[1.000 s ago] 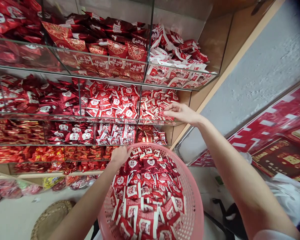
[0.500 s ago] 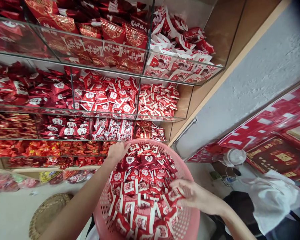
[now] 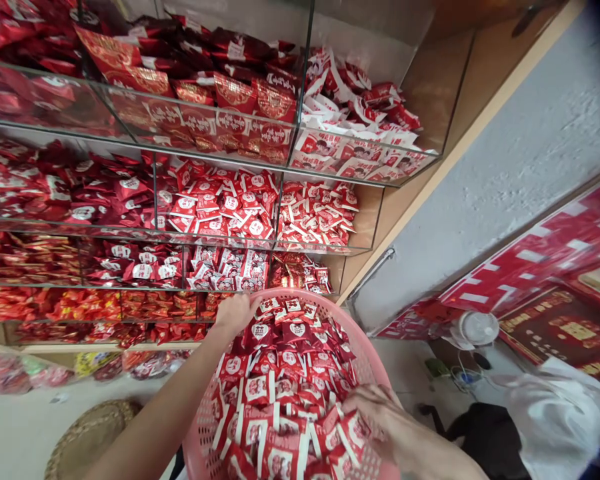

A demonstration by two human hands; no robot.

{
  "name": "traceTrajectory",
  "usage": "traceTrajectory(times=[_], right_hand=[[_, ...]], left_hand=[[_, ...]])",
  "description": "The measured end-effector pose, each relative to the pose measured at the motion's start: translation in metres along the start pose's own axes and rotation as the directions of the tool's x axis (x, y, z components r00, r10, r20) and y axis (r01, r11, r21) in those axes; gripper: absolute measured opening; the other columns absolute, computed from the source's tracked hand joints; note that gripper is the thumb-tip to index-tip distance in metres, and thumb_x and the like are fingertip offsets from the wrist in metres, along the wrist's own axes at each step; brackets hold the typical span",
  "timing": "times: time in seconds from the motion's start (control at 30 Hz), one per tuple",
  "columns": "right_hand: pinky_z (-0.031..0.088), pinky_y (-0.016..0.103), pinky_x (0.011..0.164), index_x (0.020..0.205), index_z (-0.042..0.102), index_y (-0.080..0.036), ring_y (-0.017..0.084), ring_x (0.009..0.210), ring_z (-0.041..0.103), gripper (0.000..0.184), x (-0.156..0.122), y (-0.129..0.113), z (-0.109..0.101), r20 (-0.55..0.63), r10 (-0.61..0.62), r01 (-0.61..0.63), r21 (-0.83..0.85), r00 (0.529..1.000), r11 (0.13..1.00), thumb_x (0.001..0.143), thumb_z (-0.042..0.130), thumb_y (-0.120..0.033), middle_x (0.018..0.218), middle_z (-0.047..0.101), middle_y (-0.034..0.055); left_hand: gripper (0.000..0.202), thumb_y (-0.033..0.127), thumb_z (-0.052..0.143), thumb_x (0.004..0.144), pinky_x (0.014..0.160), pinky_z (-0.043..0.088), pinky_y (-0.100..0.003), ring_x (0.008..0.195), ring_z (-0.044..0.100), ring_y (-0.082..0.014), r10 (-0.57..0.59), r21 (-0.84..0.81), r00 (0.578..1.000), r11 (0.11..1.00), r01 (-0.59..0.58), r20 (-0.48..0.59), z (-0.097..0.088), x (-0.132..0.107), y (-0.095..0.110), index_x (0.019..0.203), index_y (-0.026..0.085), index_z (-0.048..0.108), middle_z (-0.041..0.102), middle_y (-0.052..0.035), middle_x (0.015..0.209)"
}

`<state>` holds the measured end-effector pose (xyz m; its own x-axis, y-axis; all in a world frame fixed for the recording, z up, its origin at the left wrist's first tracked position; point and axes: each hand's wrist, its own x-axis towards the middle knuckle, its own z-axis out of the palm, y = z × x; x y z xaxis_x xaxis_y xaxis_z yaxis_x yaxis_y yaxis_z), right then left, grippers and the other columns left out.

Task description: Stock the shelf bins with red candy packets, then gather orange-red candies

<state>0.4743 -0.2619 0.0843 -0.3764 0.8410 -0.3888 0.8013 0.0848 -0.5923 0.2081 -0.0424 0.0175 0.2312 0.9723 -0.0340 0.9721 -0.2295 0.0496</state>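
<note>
A pink perforated plastic basket point(image 3: 375, 360) is in front of me, filled with small red, white and maroon wrapped packets point(image 3: 280, 390) in rows. My left hand point(image 3: 236, 313) is closed on its far left rim, fingers wrapped over the edge. Inside the right side of the basket is my right hand point(image 3: 383, 420), back turned up and fingers curled down against the packets. A red-and-white packet point(image 3: 356, 430) lies right beside those fingers. Blur and the hand itself hide whether the fingers grip anything.
Ahead rises a wooden shelf unit point(image 3: 420, 167) with clear-fronted bins of red packets point(image 3: 225, 200). A grey wall point(image 3: 525, 160) runs along the right. A woven stool point(image 3: 93, 440) stands on the floor at left; a white cloth or bag point(image 3: 563, 420) is at lower right.
My right hand has shifted down along the basket's right side, its back now turned up. The packet by its fingers sits lower. My left hand keeps the rim; the view has tilted up slightly.
</note>
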Motion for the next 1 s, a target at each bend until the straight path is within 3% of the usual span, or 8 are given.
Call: traceTrajectory(times=[0.17,0.3,0.43,0.53,0.6,0.67,0.73,1.0], right_hand=[[0.024,0.038,0.100,0.107,0.053,-0.025,0.021,0.112,0.039,0.042,-0.003,-0.012,-0.015,0.073,0.081,-0.085,0.050,0.994,0.995,0.066,0.057,-0.021,0.115,0.050,0.0042],[0.028,0.039,0.100,0.110,0.051,-0.025,0.021,0.115,0.040,0.034,0.010,-0.014,-0.045,-0.174,-0.024,0.030,0.033,0.984,0.999,0.079,0.049,-0.038,0.118,0.050,0.0049],[0.039,0.036,0.089,0.104,0.052,-0.022,0.019,0.100,0.052,0.028,0.050,-0.024,-0.101,-0.517,-0.204,0.151,-0.143,0.831,0.978,0.085,0.040,-0.040,0.105,0.058,0.0054],[0.038,0.034,0.089,0.102,0.052,-0.019,0.019,0.099,0.053,0.027,0.090,-0.039,-0.152,-0.647,-0.299,0.072,-0.352,0.702,0.933,0.083,0.044,-0.037,0.105,0.059,0.0067],[0.039,0.030,0.085,0.103,0.052,-0.017,0.019,0.100,0.053,0.028,0.116,-0.050,-0.181,-0.673,-0.194,-0.133,-0.402,0.714,0.906,0.083,0.044,-0.035,0.107,0.059,0.0083],[0.041,0.030,0.080,0.102,0.055,-0.017,0.022,0.099,0.055,0.032,0.140,-0.059,-0.203,-0.647,0.050,-0.396,-0.402,0.760,0.826,0.080,0.047,-0.039,0.107,0.060,0.0108],[0.044,0.032,0.076,0.101,0.059,-0.015,0.026,0.097,0.057,0.039,0.159,-0.065,-0.217,-0.608,0.221,-0.532,-0.394,0.762,0.749,0.073,0.054,-0.042,0.106,0.060,0.0146],[0.047,0.035,0.072,0.097,0.064,-0.009,0.030,0.091,0.059,0.047,0.202,-0.060,-0.227,-0.499,0.411,-0.624,-0.404,0.763,0.669,0.055,0.070,-0.029,0.099,0.063,0.0196]], left_hand=[[0.056,0.051,0.019,0.086,0.062,0.046,-0.035,0.075,0.062,-0.0273,-0.008,-0.011,0.999,1.000,0.007,-0.032,0.003,0.000,-0.001,0.102,0.011,0.053,0.064,-0.0144,0.080],[0.057,0.051,0.018,0.087,0.064,0.046,-0.035,0.077,0.062,-0.0278,-0.011,-0.038,1.000,0.999,0.010,-0.021,0.003,-0.001,-0.001,0.104,0.010,0.053,0.064,-0.0150,0.082],[0.056,0.051,0.019,0.087,0.065,0.045,-0.034,0.078,0.061,-0.0265,-0.020,-0.067,1.000,0.998,0.020,-0.006,0.001,-0.003,-0.001,0.104,0.011,0.054,0.064,-0.0143,0.082],[0.054,0.051,0.020,0.087,0.066,0.046,-0.034,0.079,0.062,-0.0265,-0.009,-0.068,1.000,0.998,0.008,-0.020,0.000,-0.002,-0.002,0.101,0.011,0.054,0.064,-0.0141,0.082],[0.053,0.051,0.021,0.087,0.066,0.046,-0.035,0.078,0.062,-0.0265,-0.001,-0.064,1.000,0.998,0.000,-0.027,0.001,-0.002,-0.003,0.100,0.011,0.054,0.065,-0.0140,0.081],[0.053,0.050,0.021,0.087,0.064,0.046,-0.034,0.077,0.062,-0.0264,0.003,-0.063,1.000,0.998,-0.004,-0.030,0.001,-0.002,-0.004,0.100,0.011,0.053,0.065,-0.0140,0.080],[0.052,0.050,0.021,0.087,0.062,0.046,-0.034,0.076,0.062,-0.0266,0.008,-0.064,0.999,0.998,-0.010,-0.036,0.001,-0.002,-0.004,0.099,0.011,0.054,0.065,-0.0139,0.079],[0.058,0.054,0.018,0.086,0.060,0.047,-0.033,0.074,0.063,-0.0262,0.009,-0.049,0.999,0.999,-0.012,-0.046,-0.001,-0.004,-0.003,0.094,0.011,0.056,0.065,-0.0137,0.077]])
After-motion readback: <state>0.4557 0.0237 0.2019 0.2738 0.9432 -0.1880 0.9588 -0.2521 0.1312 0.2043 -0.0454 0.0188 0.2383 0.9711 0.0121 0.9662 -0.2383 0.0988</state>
